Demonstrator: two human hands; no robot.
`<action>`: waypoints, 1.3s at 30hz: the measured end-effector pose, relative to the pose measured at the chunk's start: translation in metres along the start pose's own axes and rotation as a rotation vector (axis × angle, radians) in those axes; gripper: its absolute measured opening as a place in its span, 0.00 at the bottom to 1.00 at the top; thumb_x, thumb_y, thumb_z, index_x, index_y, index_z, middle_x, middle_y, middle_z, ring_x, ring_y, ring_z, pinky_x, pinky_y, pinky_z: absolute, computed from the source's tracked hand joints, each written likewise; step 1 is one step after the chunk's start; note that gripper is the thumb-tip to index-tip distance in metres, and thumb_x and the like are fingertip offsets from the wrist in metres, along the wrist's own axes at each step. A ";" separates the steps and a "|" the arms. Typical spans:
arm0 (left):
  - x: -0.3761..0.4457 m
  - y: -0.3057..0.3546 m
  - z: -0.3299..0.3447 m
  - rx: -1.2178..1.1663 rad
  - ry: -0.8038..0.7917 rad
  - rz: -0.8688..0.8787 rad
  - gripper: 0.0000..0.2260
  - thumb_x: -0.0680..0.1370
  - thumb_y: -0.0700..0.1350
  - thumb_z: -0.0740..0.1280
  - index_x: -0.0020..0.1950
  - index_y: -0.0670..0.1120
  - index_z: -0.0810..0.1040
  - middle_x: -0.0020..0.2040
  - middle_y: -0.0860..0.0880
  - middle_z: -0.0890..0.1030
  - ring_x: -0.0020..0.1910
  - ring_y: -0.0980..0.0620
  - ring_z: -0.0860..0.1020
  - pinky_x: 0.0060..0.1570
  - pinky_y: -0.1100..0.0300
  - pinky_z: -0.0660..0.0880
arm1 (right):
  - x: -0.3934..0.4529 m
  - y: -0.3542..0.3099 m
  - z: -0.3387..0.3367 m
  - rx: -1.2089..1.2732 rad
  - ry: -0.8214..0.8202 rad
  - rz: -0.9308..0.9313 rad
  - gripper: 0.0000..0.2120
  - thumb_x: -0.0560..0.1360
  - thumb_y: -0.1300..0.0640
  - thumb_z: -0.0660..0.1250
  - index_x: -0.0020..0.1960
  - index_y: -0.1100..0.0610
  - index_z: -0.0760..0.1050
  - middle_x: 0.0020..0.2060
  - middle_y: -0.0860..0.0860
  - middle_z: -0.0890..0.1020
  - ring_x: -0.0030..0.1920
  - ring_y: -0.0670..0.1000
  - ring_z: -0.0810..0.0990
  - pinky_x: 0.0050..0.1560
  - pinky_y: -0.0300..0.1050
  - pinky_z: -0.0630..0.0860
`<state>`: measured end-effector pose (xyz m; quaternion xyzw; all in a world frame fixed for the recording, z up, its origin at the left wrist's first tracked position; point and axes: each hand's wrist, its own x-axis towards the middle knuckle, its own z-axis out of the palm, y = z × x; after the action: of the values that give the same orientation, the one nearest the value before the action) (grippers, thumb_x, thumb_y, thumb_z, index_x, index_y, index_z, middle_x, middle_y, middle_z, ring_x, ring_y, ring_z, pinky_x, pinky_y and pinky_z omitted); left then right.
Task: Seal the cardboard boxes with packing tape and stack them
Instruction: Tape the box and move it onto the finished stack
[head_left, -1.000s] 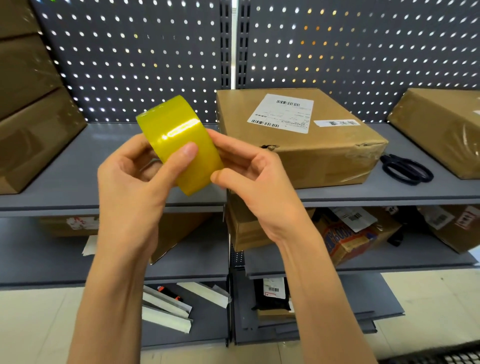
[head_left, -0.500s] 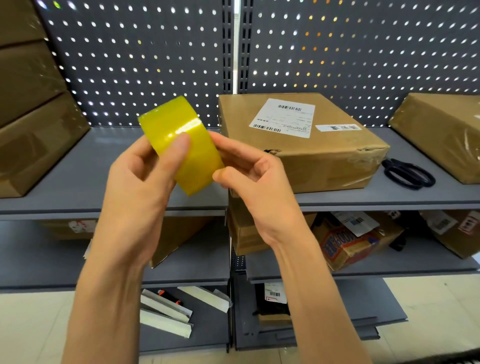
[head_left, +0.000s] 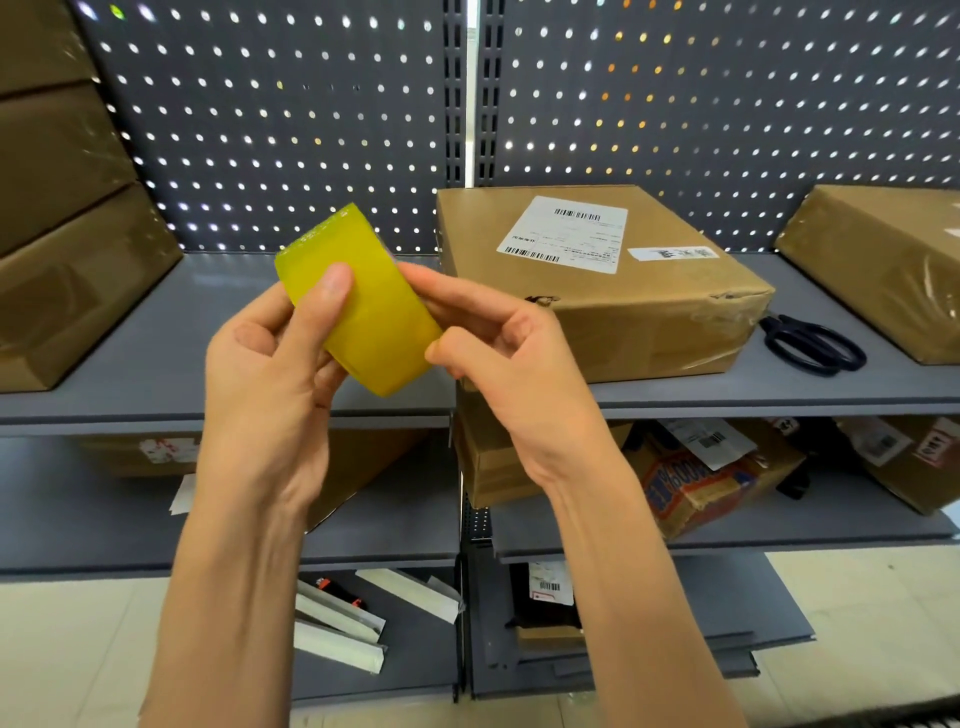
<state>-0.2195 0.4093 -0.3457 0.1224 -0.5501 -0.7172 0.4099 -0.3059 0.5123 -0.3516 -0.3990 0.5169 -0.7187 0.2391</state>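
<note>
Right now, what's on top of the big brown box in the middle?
The big brown box carries a white shipping label and a smaller white sticker. Its near left corner is covered by the right hand, which holds the yellow tape roll.

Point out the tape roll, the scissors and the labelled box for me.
tape roll (head_left: 382, 332): head view, on its yellow outer face.
scissors (head_left: 815, 348): head view, on the black handle loops.
labelled box (head_left: 665, 317): head view, on its front wall.

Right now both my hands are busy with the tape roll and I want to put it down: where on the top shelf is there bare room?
The grey top shelf is bare between the stacked brown boxes at the left and the labelled cardboard box. Right of that box it is crowded: black scissors lie just before another wrapped box.
</note>
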 end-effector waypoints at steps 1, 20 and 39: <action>0.000 0.001 0.001 -0.008 0.002 -0.012 0.10 0.68 0.50 0.66 0.43 0.45 0.77 0.27 0.57 0.78 0.27 0.63 0.75 0.30 0.72 0.71 | 0.000 0.000 0.000 -0.006 0.008 0.004 0.26 0.72 0.78 0.58 0.64 0.57 0.71 0.46 0.48 0.81 0.40 0.34 0.78 0.39 0.28 0.72; -0.009 -0.001 -0.001 0.181 -0.081 0.066 0.09 0.73 0.46 0.69 0.52 0.47 0.79 0.42 0.55 0.84 0.42 0.58 0.81 0.41 0.65 0.77 | -0.003 -0.003 -0.001 0.062 0.128 0.106 0.20 0.74 0.72 0.61 0.52 0.49 0.80 0.43 0.42 0.83 0.44 0.44 0.74 0.41 0.40 0.67; -0.010 0.004 -0.005 0.307 -0.262 0.037 0.14 0.70 0.47 0.73 0.55 0.48 0.78 0.47 0.57 0.84 0.49 0.60 0.81 0.48 0.69 0.75 | -0.008 -0.003 -0.002 0.131 0.151 0.061 0.21 0.74 0.75 0.58 0.52 0.52 0.79 0.39 0.42 0.84 0.39 0.38 0.79 0.38 0.31 0.72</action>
<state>-0.2079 0.4128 -0.3473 0.0788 -0.7037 -0.6270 0.3246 -0.3026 0.5207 -0.3513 -0.3115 0.4971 -0.7713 0.2467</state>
